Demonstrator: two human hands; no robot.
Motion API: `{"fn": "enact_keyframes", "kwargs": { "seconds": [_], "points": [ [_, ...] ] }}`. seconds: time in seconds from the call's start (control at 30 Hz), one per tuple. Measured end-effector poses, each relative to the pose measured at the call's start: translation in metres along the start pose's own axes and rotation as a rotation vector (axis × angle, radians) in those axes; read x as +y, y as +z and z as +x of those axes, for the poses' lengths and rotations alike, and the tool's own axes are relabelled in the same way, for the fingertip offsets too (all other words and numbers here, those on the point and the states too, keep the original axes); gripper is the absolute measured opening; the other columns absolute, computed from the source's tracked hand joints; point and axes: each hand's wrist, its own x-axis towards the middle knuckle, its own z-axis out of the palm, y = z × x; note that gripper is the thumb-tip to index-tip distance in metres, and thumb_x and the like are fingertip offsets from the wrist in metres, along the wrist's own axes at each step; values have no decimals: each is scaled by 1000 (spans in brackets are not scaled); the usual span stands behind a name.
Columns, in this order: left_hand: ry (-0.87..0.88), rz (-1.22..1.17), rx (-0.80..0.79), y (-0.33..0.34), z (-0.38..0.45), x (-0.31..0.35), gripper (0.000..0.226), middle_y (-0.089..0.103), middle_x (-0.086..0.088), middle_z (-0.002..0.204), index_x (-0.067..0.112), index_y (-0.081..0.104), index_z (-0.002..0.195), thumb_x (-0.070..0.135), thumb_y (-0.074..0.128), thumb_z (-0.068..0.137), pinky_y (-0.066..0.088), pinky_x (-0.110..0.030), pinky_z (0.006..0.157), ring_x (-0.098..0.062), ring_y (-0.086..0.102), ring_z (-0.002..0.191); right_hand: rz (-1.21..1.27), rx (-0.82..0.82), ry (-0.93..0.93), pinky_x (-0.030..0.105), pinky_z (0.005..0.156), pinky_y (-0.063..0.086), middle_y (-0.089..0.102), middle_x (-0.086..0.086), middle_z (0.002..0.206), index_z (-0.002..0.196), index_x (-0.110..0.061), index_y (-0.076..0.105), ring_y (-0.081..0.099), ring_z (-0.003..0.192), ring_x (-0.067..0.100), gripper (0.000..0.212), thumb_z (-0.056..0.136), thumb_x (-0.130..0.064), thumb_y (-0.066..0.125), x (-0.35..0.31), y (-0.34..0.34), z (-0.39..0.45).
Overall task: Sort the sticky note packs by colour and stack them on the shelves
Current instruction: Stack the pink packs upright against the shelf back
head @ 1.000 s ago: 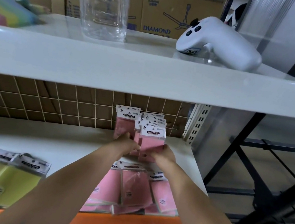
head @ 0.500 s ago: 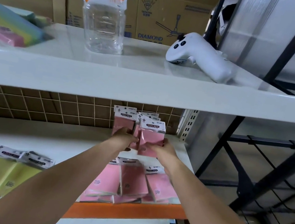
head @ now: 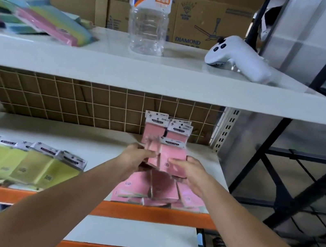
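Both hands meet over the middle shelf [head: 58, 136]. My left hand [head: 136, 156] and my right hand [head: 189, 172] grip a small bundle of pink sticky note packs [head: 170, 157] from either side, held upright. Behind them more pink packs [head: 165, 129] stand against the wire grid. Below my hands, flat pink packs [head: 159, 189] lie at the shelf's front edge. A row of yellow packs [head: 21, 162] lies at the left of the same shelf.
The top shelf [head: 165, 76] carries mixed coloured packs [head: 36, 13] at left, a clear plastic bottle [head: 148, 24] and a white controller [head: 238, 57]. Cardboard boxes [head: 209, 21] stand behind. A black metal frame [head: 276, 185] rises to the right. A lower shelf [head: 134, 235] sits beneath.
The hands have drawn the pink bundle forward, away from the standing packs at the back. The camera tilted and shifted, showing more of the top shelf's left side.
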Motion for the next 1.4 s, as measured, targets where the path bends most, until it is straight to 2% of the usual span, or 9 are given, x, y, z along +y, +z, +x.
{"fn": "enact_keyframes", "kwargs": {
  "seconds": [0.23,0.43,0.53,0.6,0.73,0.93,1.07,1.2,1.4],
  "points": [
    [-43,-19,48,-21,-21,-17,14,58,-14,78,0,54,103,9,48,94,54,-32,52,-25,61,57,-48,-59,61,43,100,46,70,0,110,111,-16,62,62,109,18,46,72,-26,82,10,5,-14],
    [-25,330,212,-38,-23,-34,14,51,-13,69,5,48,72,7,53,85,56,-48,80,-31,54,68,-271,12,30,29,76,49,67,4,114,120,-15,59,63,103,21,55,72,-29,81,14,11,-20],
    [24,550,274,-35,-24,-35,23,46,-9,63,7,45,65,15,56,83,51,-35,63,-28,49,65,-323,41,28,28,78,48,63,6,124,128,-12,56,61,110,24,87,54,-47,85,15,12,-22],
    [43,699,293,-31,-26,-35,30,44,-5,57,10,41,61,22,57,83,39,-25,51,-24,45,54,-316,61,27,26,71,46,66,7,117,123,-10,58,63,101,22,68,66,-38,82,13,11,-23],
    [51,847,305,-31,-26,-34,32,63,-14,73,5,54,79,37,54,82,40,-27,57,-30,63,71,-165,119,76,33,70,47,66,14,101,106,-8,60,60,85,25,15,91,-9,56,13,4,-25],
    [54,897,338,-32,-22,-35,55,68,-14,98,2,62,104,50,49,79,51,-38,78,-33,64,91,-118,307,66,26,58,44,59,10,82,89,-8,55,55,73,18,6,92,-5,51,13,-28,-26],
    [56,929,369,-29,-24,-31,53,62,-13,107,6,58,109,50,49,82,51,-40,83,-33,60,98,-259,393,104,28,57,39,60,17,98,92,-5,57,54,79,28,6,87,-9,57,21,-47,-22],
    [67,956,366,-23,-22,-26,44,54,-11,115,7,55,113,40,49,85,47,-41,90,-32,54,105,-483,323,175,29,63,38,54,8,84,99,-7,57,51,81,24,17,86,-16,60,31,-51,-23],
    [102,959,354,-17,-13,-22,42,51,-11,124,8,49,121,35,48,88,44,-42,97,-32,50,114,-748,298,268,24,55,37,52,5,79,67,-13,59,51,68,20,20,67,-30,69,28,-56,-24]
  ]
}}
